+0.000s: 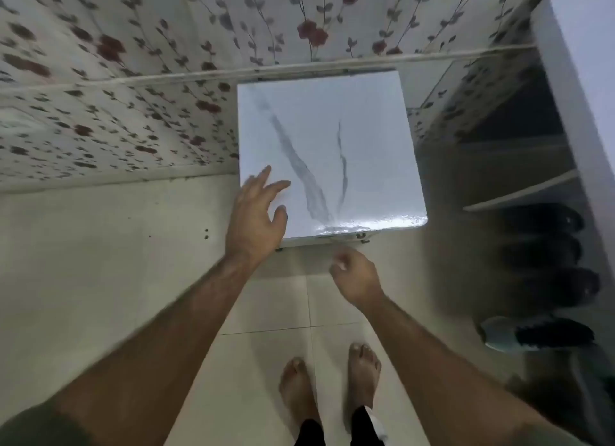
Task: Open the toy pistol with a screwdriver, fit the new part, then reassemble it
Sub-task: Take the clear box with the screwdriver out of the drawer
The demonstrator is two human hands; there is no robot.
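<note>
Left hand [258, 217] fingers spread wide over the near corner of a square white marble-look table [349, 139], holding nothing, right hand [356, 274] fingers curled in, blurry, can't tell if holding anything

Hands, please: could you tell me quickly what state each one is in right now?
Left hand: open, fingers spread at the white table corner.
Right hand: fingers curled; blurred, contents cannot be told.

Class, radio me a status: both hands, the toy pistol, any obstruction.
Left hand open, fingers spread over marble-look table corner. Right hand loosely curled, blurred, apparently empty. No pistol or screwdriver in view. Nothing obstructing.
</note>
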